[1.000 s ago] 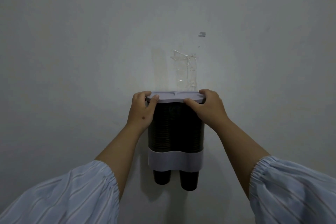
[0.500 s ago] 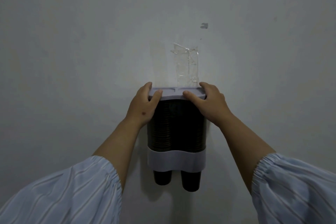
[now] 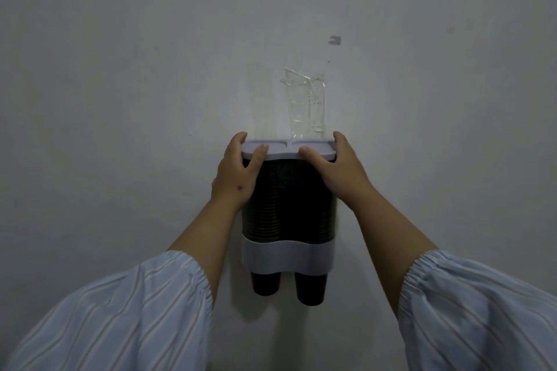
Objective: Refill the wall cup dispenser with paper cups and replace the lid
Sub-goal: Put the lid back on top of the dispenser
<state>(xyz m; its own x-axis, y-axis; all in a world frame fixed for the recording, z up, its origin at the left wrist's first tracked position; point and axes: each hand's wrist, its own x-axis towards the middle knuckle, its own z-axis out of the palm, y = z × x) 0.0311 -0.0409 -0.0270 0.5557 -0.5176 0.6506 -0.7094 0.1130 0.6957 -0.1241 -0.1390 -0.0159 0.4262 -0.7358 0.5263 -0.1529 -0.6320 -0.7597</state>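
Tape (image 3: pixel 306 102) clings to the wall (image 3: pixel 120 69) above the dark dispenser (image 3: pixel 287 205); left hand (image 3: pixel 236 173) and right hand (image 3: pixel 337 170) both grip its pale lid (image 3: pixel 283 151), cups (image 3: pixel 310 288) poking out below.

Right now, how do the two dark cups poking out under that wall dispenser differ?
The left cup shows less below the pale band; the right cup hangs lower. The left cup's bottom edge ends higher, the right cup's nearer the bottom of the picture. Both are dark, upright, side by side, each under its own column of the dispenser.
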